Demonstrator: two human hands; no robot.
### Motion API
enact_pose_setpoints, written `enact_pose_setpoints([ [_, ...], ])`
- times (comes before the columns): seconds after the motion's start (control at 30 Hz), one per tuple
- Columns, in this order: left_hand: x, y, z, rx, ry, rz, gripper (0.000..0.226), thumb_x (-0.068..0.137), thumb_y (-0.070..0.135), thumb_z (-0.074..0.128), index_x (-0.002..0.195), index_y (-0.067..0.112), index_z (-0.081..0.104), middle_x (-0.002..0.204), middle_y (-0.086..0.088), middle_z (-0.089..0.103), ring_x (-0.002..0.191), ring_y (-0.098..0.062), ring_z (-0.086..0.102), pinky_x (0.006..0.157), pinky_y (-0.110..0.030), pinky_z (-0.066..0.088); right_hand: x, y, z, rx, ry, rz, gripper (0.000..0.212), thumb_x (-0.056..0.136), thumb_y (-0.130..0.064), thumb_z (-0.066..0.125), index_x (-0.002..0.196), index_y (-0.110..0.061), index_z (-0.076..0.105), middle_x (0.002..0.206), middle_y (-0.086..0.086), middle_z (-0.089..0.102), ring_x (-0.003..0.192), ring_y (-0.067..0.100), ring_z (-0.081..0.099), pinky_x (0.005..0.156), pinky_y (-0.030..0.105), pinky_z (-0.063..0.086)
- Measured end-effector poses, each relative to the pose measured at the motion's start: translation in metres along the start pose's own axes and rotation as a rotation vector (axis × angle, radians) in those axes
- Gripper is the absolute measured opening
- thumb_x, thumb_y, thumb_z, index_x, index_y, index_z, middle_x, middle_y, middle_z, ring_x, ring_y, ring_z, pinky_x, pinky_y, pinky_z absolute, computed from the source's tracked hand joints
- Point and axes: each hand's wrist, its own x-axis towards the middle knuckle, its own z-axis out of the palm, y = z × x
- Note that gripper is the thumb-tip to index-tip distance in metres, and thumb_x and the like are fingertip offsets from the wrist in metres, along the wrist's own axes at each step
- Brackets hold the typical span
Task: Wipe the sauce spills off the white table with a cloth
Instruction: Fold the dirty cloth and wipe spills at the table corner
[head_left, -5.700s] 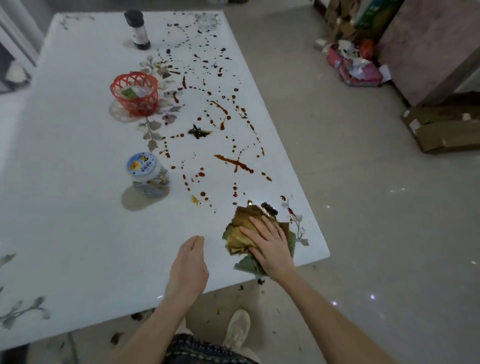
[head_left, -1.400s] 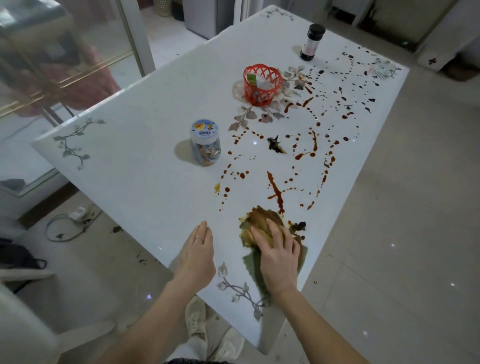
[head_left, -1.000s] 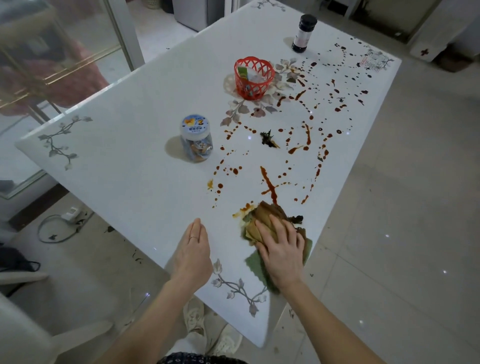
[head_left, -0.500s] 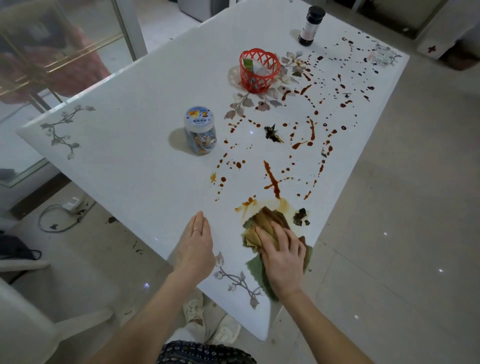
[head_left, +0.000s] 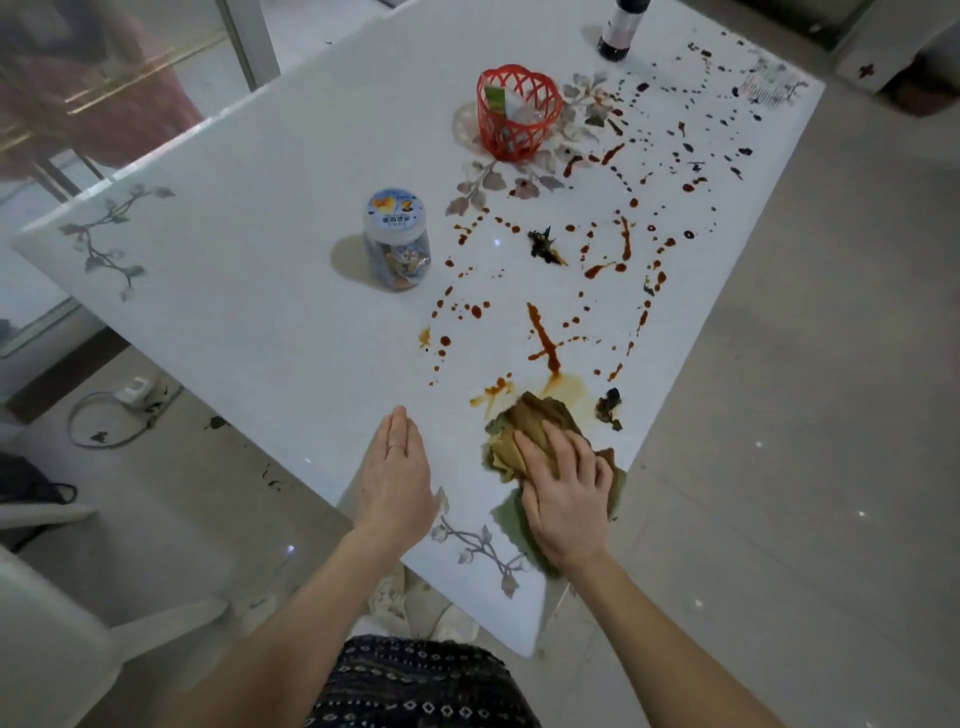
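Head view, lower centre: right hand, fingers spread flat, presses stained green-brown crumpled cloth onto glossy white table; left hand rests flat, released, beside it. Red-brown sauce spills above: advise firm overlapping strokes, turning cloth to a cleaner face.

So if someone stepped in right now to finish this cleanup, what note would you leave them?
Left hand: open and flat at the near edge of the table, holding nothing.
Right hand: pressing the stained cloth down near the close corner.
Done: only a smeared patch just beyond the cloth shows wiping.
Left: sauce spills run from there to the far end, alongside the jar, red basket and bottle. Dark scraps lie beside the cloth too.
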Motion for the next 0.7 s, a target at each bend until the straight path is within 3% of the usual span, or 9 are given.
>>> enact_pose_setpoints([
  [0.23, 0.003, -0.004, 0.004, 0.047, -0.003, 0.021, 0.070, 0.094, 0.012, 0.034, 0.144, -0.006, -0.012, 0.153, -0.018, -0.021, 0.142, -0.027, -0.018, 0.118, -0.035, -0.005, 0.057, 0.037, -0.001, 0.041, -0.007, 0.136, 0.043, 0.095, -0.033, 0.048, 0.138, -0.038, 0.050, 0.143, 0.001, 0.045, 0.127, 0.030, 0.038, 0.097, 0.052, 0.039],
  [0.33, 0.005, 0.000, 0.005, 0.066, 0.009, -0.012, 0.070, 0.095, 0.016, 0.033, 0.143, -0.006, -0.012, 0.153, -0.019, -0.021, 0.142, -0.027, -0.019, 0.118, -0.035, -0.004, 0.060, 0.039, -0.008, 0.071, -0.005, 0.101, 0.041, 0.094, -0.027, 0.047, 0.134, -0.036, 0.054, 0.142, 0.004, 0.048, 0.123, 0.034, 0.043, 0.093, 0.055, 0.045],
  [0.43, 0.007, 0.006, 0.007, 0.107, -0.003, -0.063, 0.071, 0.096, 0.021, 0.034, 0.143, -0.008, -0.012, 0.152, -0.020, -0.020, 0.142, -0.028, -0.019, 0.118, -0.036, -0.005, 0.068, 0.049, -0.018, 0.228, 0.058, 0.110, 0.050, 0.088, -0.006, 0.062, 0.131, -0.031, 0.058, 0.143, 0.009, 0.047, 0.116, 0.039, 0.050, 0.089, 0.056, 0.049],
  [0.5, 0.010, 0.014, 0.011, 0.071, 0.020, -0.133, 0.073, 0.094, 0.019, 0.037, 0.144, -0.007, -0.010, 0.153, -0.018, -0.019, 0.142, -0.027, -0.019, 0.118, -0.035, -0.005, 0.074, 0.046, -0.030, 0.322, 0.037, 0.019, 0.054, 0.087, -0.005, 0.059, 0.133, -0.034, 0.058, 0.146, 0.008, 0.042, 0.124, 0.038, 0.046, 0.095, 0.055, 0.046],
  [0.6, 0.011, 0.031, 0.011, -0.021, 0.064, -0.231, 0.070, 0.092, 0.010, 0.036, 0.145, -0.005, -0.007, 0.154, -0.017, -0.016, 0.143, -0.025, -0.016, 0.117, -0.032, -0.008, 0.077, 0.035, -0.038, 0.321, 0.107, -0.176, 0.044, 0.090, -0.024, 0.042, 0.127, -0.032, 0.066, 0.143, 0.011, 0.049, 0.123, 0.036, 0.050, 0.095, 0.051, 0.045],
  [0.7, 0.009, 0.038, 0.014, -0.182, 0.143, -0.300, 0.069, 0.091, 0.003, 0.033, 0.147, 0.002, -0.007, 0.155, -0.009, -0.016, 0.143, -0.019, -0.014, 0.117, -0.028, -0.006, 0.071, 0.023, -0.030, 0.282, 0.075, -0.353, 0.044, 0.089, -0.032, 0.043, 0.128, -0.035, 0.065, 0.144, 0.008, 0.048, 0.123, 0.033, 0.047, 0.096, 0.044, 0.039],
])
